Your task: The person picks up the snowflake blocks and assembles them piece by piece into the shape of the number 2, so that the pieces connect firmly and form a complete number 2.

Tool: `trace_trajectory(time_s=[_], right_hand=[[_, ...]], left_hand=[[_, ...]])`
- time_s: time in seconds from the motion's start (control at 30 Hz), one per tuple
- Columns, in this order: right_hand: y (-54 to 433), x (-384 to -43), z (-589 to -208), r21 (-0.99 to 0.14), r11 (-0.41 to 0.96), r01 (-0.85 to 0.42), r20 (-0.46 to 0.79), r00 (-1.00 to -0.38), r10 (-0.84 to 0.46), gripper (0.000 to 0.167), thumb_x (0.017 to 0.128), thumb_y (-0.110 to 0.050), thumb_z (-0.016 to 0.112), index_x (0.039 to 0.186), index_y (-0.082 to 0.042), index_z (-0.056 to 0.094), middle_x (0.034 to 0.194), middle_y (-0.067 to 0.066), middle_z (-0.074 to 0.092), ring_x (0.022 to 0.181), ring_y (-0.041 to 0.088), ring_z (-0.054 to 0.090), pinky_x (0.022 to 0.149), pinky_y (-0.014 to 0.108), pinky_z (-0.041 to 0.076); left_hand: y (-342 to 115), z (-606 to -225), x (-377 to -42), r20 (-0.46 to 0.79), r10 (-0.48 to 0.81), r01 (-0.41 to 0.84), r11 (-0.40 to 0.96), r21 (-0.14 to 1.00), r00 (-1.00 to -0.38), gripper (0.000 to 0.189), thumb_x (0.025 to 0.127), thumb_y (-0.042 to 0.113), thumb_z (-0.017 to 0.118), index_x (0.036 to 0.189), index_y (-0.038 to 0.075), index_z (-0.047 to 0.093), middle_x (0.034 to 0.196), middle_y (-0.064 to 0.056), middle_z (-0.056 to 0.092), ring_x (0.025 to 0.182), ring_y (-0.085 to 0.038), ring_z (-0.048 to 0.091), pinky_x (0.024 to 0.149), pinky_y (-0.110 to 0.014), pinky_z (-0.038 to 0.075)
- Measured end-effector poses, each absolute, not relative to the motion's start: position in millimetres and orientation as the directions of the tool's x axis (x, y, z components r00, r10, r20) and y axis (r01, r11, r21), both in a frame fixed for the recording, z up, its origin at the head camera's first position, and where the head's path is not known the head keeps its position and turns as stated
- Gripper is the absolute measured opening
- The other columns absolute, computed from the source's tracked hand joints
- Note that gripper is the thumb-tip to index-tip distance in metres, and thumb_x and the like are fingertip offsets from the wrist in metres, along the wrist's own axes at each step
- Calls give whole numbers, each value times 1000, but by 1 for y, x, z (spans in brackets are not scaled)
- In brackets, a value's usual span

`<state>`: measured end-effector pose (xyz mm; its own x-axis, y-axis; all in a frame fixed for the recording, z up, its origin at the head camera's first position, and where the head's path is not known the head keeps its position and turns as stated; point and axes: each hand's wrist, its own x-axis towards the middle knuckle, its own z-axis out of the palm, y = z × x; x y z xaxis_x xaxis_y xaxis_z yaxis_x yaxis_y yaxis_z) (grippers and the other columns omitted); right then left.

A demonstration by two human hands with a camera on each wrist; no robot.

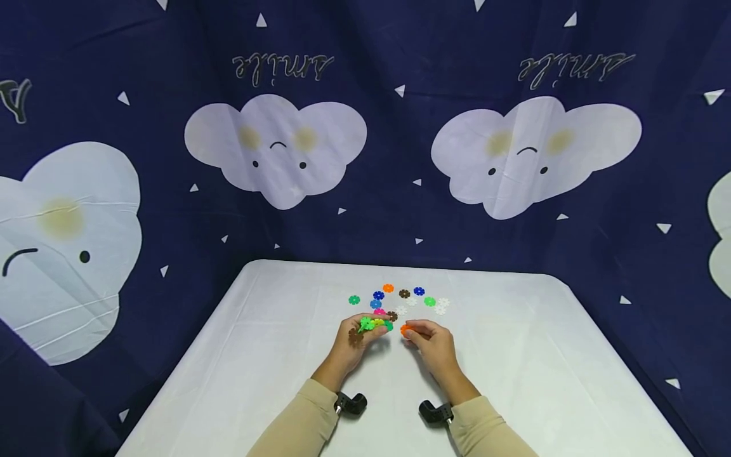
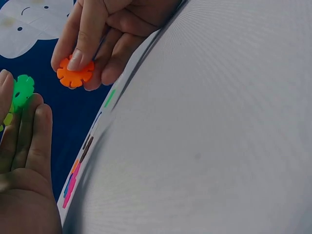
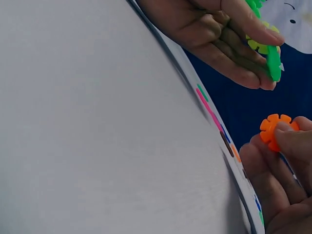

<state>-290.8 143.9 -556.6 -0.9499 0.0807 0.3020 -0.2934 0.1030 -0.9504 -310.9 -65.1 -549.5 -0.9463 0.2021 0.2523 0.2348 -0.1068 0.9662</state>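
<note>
Left: we see left hand (image 1: 345, 346), gripping cluster of green, yellow and brown flower pieces (image 1: 367, 324). Beyond it, toward far edge of white table (image 1: 525, 362): loose green disc (image 1: 354, 299), blue disc (image 1: 379, 295), pink disc (image 1: 379, 311) partly hidden from us by left hand. Middle: orange flower piece (image 1: 405, 330), near cluster but apart, pinched by right hand (image 1: 436, 348). Farther behind right hand: light-green disc (image 1: 430, 301), white disc (image 1: 443, 303). Dark patterned curtain (image 1: 394, 152) behind table.
</note>
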Motion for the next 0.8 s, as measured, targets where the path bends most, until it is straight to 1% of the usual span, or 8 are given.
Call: trace_trajectory(time_s=[0.07,0.23,0.33,0.5,0.63,0.8], right_hand=[[142,-289,-557,-956,68,-285,290,-953,82,21,90,15,75,111,14,73,99,22,76,87,29,76,75,34,63],[139,-284,-555,-971,-5,-239,238,-967,86,21,90,15,75,110,12,73,99,22,75,87,30,76,77,36,63],[138,-280,-555,-971,-52,-233,228,-970,90,19,90,15,75,109,12,73,98,24,75,85,30,76,77,37,63],[133,-275,-554,-956,-107,-272,266,-961,73,18,90,15,75,107,15,70,98,27,73,82,29,76,77,40,63],[129,-272,-552,-948,-120,-295,289,-955,66,17,89,17,73,106,16,69,97,28,73,82,30,76,77,41,63],[127,-270,-553,-945,-124,-303,296,-953,73,16,88,20,73,103,15,69,96,27,73,82,31,76,77,40,63]], left_hand=[[-65,-550,-311,257,199,241,-104,965,-946,29,89,12,86,115,1,79,120,-10,75,123,-25,62,104,-33,50],[-65,-550,-311,270,201,252,-112,961,-942,29,89,10,86,115,0,79,120,-10,75,123,-26,62,103,-32,51],[-65,-551,-311,275,204,258,-105,960,-940,29,89,11,86,115,0,79,120,-9,75,123,-26,63,102,-32,51],[-66,-550,-312,281,202,274,-59,960,-938,31,89,15,87,116,0,79,119,-8,76,122,-25,64,104,-34,50],[-66,-549,-312,282,204,280,-39,959,-937,35,88,17,88,117,0,79,119,-8,76,121,-24,64,106,-36,49],[-67,-551,-311,294,218,292,-40,955,-931,32,89,13,87,116,-1,78,119,-11,76,121,-24,65,105,-33,50]])
